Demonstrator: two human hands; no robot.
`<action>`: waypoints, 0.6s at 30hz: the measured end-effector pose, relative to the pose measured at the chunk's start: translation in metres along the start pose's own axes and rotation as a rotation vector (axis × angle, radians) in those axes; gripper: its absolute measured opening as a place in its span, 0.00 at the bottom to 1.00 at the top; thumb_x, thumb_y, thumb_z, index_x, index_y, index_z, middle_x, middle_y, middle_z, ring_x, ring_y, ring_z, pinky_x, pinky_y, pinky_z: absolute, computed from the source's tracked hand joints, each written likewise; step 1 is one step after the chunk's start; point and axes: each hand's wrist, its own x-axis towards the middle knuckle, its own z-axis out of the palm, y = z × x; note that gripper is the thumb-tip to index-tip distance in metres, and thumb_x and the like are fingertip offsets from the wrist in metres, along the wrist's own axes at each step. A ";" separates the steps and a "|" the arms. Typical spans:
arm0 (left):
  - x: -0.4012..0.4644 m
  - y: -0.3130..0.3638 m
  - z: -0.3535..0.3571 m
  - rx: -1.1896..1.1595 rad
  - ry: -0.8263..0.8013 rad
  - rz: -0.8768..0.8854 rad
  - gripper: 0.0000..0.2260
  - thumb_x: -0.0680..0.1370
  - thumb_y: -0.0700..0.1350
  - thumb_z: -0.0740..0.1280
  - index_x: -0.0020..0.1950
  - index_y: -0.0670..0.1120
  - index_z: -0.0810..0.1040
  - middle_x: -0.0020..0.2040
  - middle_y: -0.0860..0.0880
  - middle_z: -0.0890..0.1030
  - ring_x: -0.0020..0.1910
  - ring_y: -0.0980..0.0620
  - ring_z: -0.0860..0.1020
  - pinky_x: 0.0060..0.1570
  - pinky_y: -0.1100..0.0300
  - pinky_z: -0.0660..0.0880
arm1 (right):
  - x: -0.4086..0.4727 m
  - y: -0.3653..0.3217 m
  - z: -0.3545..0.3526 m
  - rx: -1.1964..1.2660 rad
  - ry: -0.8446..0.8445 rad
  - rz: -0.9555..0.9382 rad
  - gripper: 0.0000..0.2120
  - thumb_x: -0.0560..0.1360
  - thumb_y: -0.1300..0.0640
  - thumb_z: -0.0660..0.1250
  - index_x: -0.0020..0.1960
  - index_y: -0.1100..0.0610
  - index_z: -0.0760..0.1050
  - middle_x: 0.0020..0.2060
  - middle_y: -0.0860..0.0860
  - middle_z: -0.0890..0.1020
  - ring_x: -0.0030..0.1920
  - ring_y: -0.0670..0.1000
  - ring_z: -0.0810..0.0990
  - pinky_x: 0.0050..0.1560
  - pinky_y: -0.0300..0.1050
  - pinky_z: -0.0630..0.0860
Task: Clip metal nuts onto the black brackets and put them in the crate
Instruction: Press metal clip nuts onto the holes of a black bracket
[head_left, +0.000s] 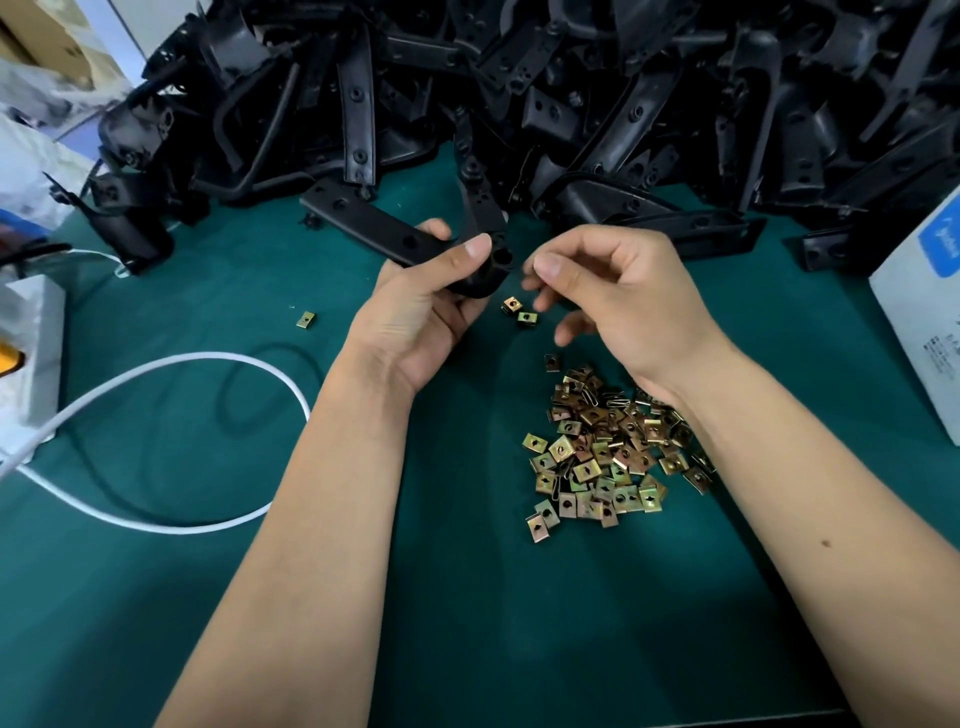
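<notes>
One bracket (384, 228), long axis up-left

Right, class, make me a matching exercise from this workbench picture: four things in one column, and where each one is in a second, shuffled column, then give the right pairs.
Things
1. black bracket
2. heap of metal nuts
3. white cable
4. lone metal nut

Places
A. looping over the green mat, left side
B. held in the left hand
C. lying by itself, left of the left hand
D. piled under the right wrist

Pairs: 1-B, 2-D, 3-A, 4-C
</notes>
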 end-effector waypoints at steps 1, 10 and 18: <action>0.000 0.000 0.000 0.004 -0.011 -0.003 0.15 0.75 0.35 0.73 0.48 0.52 0.72 0.55 0.47 0.87 0.45 0.53 0.86 0.42 0.60 0.81 | -0.001 0.001 0.002 0.023 0.003 0.012 0.05 0.81 0.64 0.68 0.50 0.61 0.83 0.41 0.58 0.86 0.39 0.51 0.83 0.32 0.41 0.79; -0.003 0.001 -0.001 0.066 -0.067 -0.032 0.14 0.74 0.35 0.73 0.48 0.51 0.73 0.52 0.48 0.87 0.46 0.50 0.85 0.48 0.58 0.81 | 0.001 0.007 0.012 0.166 0.103 0.100 0.04 0.78 0.68 0.71 0.52 0.65 0.80 0.37 0.58 0.86 0.34 0.51 0.83 0.35 0.40 0.80; -0.004 0.003 0.000 0.091 -0.123 -0.062 0.13 0.74 0.35 0.71 0.49 0.50 0.73 0.47 0.49 0.87 0.45 0.52 0.86 0.45 0.59 0.81 | 0.001 0.002 0.008 0.164 0.083 0.100 0.11 0.81 0.68 0.66 0.51 0.57 0.85 0.41 0.54 0.85 0.40 0.47 0.82 0.37 0.40 0.81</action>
